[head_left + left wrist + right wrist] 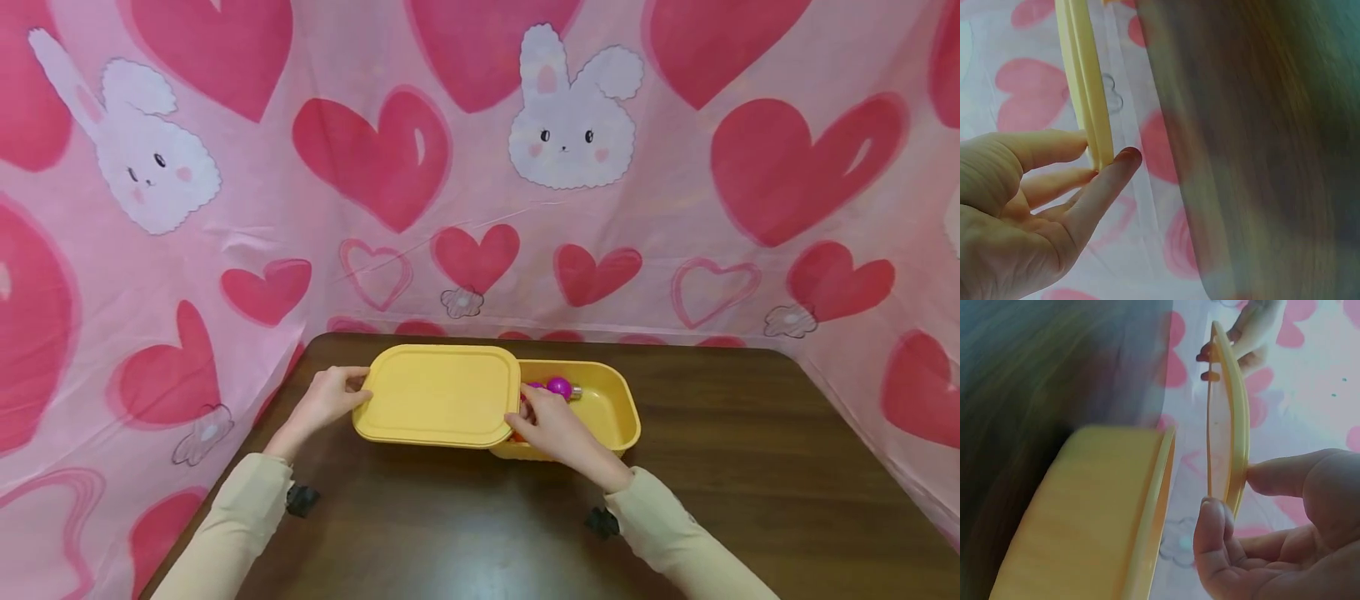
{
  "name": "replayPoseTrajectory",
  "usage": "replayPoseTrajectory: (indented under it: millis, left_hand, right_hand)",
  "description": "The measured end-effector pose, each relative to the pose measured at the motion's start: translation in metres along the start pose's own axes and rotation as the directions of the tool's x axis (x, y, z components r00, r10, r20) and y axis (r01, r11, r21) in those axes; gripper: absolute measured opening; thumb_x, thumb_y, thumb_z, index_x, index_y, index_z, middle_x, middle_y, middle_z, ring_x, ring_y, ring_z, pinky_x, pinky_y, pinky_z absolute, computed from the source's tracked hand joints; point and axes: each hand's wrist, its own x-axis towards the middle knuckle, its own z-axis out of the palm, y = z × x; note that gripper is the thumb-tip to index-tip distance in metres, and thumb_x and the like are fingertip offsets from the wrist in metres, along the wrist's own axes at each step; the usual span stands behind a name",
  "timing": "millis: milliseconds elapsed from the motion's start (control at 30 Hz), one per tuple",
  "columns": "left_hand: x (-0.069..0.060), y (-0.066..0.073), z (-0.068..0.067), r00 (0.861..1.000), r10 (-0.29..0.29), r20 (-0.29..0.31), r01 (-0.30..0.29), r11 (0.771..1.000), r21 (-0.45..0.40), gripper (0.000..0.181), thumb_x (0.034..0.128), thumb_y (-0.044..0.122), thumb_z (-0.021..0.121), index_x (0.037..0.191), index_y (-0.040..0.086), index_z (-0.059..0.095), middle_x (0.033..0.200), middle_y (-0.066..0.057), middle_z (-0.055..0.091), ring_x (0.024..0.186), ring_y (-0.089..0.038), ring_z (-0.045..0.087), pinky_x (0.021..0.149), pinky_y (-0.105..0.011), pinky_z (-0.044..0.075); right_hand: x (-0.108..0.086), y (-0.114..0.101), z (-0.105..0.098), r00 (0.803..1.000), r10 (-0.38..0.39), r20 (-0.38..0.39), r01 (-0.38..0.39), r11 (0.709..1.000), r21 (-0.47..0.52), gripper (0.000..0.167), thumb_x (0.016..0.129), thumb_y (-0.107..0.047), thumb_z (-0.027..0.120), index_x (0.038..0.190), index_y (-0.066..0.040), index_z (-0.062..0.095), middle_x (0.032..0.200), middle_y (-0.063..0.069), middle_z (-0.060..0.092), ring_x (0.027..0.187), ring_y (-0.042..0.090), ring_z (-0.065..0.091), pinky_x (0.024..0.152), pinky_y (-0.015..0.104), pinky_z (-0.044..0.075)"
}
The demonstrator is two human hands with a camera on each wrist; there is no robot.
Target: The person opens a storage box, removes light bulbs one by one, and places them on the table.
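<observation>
A yellow lid [438, 395] is held between two hands, over the left part of a yellow box [611, 408]. My left hand [330, 398] pinches the lid's left edge; in the left wrist view the thumb and fingers of the left hand [1041, 200] lie on either side of the lid's rim [1088, 87]. At the right end, my right hand [555, 425] grips the lid's edge. In the right wrist view the lid [1238, 425] is raised apart from the box [1085, 512], with the right hand [1285, 531] holding it. A purple bulb-shaped piece [558, 387] lies inside the box; other pieces are partly hidden.
The box stands on a dark brown wooden table [720, 467]. Behind and at both sides of the table hangs a pink cloth [480, 200] with hearts and white rabbits.
</observation>
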Motion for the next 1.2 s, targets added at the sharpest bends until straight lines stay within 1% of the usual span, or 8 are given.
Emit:
replayPoseTrajectory:
  millis: [233, 433, 567, 733, 900, 1000, 1100, 1200]
  left_hand:
    - [-0.006, -0.018, -0.014, 1.0, -0.012, 0.005, 0.012, 0.999, 0.042, 0.042, 0.0865, 0.007, 0.069, 0.121, -0.016, 0.061, 0.107, -0.031, 0.071, 0.097, -0.039, 0.07, 0.084, -0.05, 0.059]
    - [-0.011, -0.034, -0.022, 0.999, -0.041, 0.003, 0.041, 0.997, 0.059, 0.042, 0.0859, 0.006, 0.068, 0.12, -0.016, 0.06, 0.107, -0.032, 0.07, 0.096, -0.04, 0.069, 0.085, -0.051, 0.058]
    - [-0.015, -0.041, -0.03, 0.998, -0.058, -0.008, 0.059, 0.995, 0.08, 0.042, 0.0851, 0.006, 0.067, 0.12, -0.017, 0.06, 0.107, -0.033, 0.069, 0.097, -0.042, 0.068, 0.086, -0.053, 0.057]
    - [-0.02, -0.047, -0.038, 0.997, -0.083, -0.003, 0.083, 0.995, 0.049, 0.042, 0.0853, 0.001, 0.066, 0.119, -0.022, 0.057, 0.109, -0.038, 0.066, 0.099, -0.045, 0.065, 0.086, -0.053, 0.057]
    - [-0.026, -0.054, -0.042, 0.994, -0.106, -0.006, 0.106, 0.993, 0.056, 0.042, 0.0855, -0.001, 0.064, 0.12, -0.023, 0.055, 0.112, -0.04, 0.064, 0.101, -0.048, 0.064, 0.088, -0.054, 0.057]
    - [-0.03, -0.058, -0.043, 0.994, -0.107, -0.016, 0.108, 0.991, 0.074, 0.04, 0.0843, -0.003, 0.064, 0.117, -0.024, 0.056, 0.11, -0.04, 0.064, 0.1, -0.049, 0.064, 0.087, -0.055, 0.057]
    - [-0.035, -0.063, -0.042, 0.993, -0.113, -0.026, 0.115, 0.989, 0.088, 0.038, 0.0834, -0.004, 0.063, 0.115, -0.024, 0.057, 0.109, -0.04, 0.064, 0.098, -0.048, 0.065, 0.087, -0.055, 0.057]
    - [-0.038, -0.067, -0.042, 0.992, -0.126, -0.031, 0.128, 0.987, 0.097, 0.037, 0.0828, -0.004, 0.063, 0.114, -0.024, 0.058, 0.108, -0.039, 0.065, 0.098, -0.047, 0.065, 0.087, -0.054, 0.057]
  right_hand:
    - [0.012, -0.021, 0.021, 0.999, 0.036, -0.015, -0.036, 0.999, -0.031, 0.02, 0.086, -0.017, 0.072, 0.086, -0.005, 0.057, 0.067, 0.001, 0.052, 0.06, 0.009, 0.044, 0.052, 0.017, 0.038]
    - [0.023, -0.034, 0.035, 0.997, 0.074, 0.026, -0.073, 0.997, -0.04, 0.023, 0.088, -0.02, 0.072, 0.083, -0.006, 0.055, 0.067, 0.002, 0.051, 0.061, 0.013, 0.044, 0.053, 0.019, 0.036]
    - [0.031, -0.042, 0.043, 0.995, 0.085, 0.055, -0.084, 0.996, -0.028, 0.023, 0.089, -0.021, 0.072, 0.091, -0.003, 0.058, 0.067, 0.003, 0.052, 0.058, 0.014, 0.045, 0.051, 0.019, 0.038]
    - [0.037, -0.051, 0.053, 0.994, 0.074, 0.077, -0.073, 0.997, -0.014, 0.032, 0.089, -0.02, 0.071, 0.109, 0.002, 0.06, 0.073, 0.005, 0.055, 0.066, 0.016, 0.048, 0.058, 0.02, 0.044]
    - [0.041, -0.057, 0.064, 0.989, 0.092, 0.112, -0.089, 0.996, -0.029, 0.035, 0.09, -0.023, 0.072, 0.11, 0.003, 0.06, 0.076, 0.008, 0.056, 0.069, 0.018, 0.049, 0.06, 0.024, 0.044]
    - [0.042, -0.059, 0.072, 0.979, 0.134, 0.155, -0.132, 0.991, -0.027, 0.04, 0.091, -0.025, 0.071, 0.117, 0.003, 0.06, 0.08, 0.008, 0.057, 0.072, 0.019, 0.051, 0.066, 0.025, 0.05]
    - [0.042, -0.062, 0.078, 0.968, 0.16, 0.191, -0.158, 0.987, -0.025, 0.044, 0.092, -0.026, 0.07, 0.122, 0.003, 0.059, 0.083, 0.007, 0.058, 0.076, 0.018, 0.051, 0.07, 0.026, 0.052]
    - [0.043, -0.065, 0.083, 0.966, 0.159, 0.204, -0.158, 0.987, -0.024, 0.043, 0.091, -0.026, 0.07, 0.12, 0.004, 0.059, 0.083, 0.009, 0.058, 0.075, 0.019, 0.051, 0.069, 0.027, 0.052]
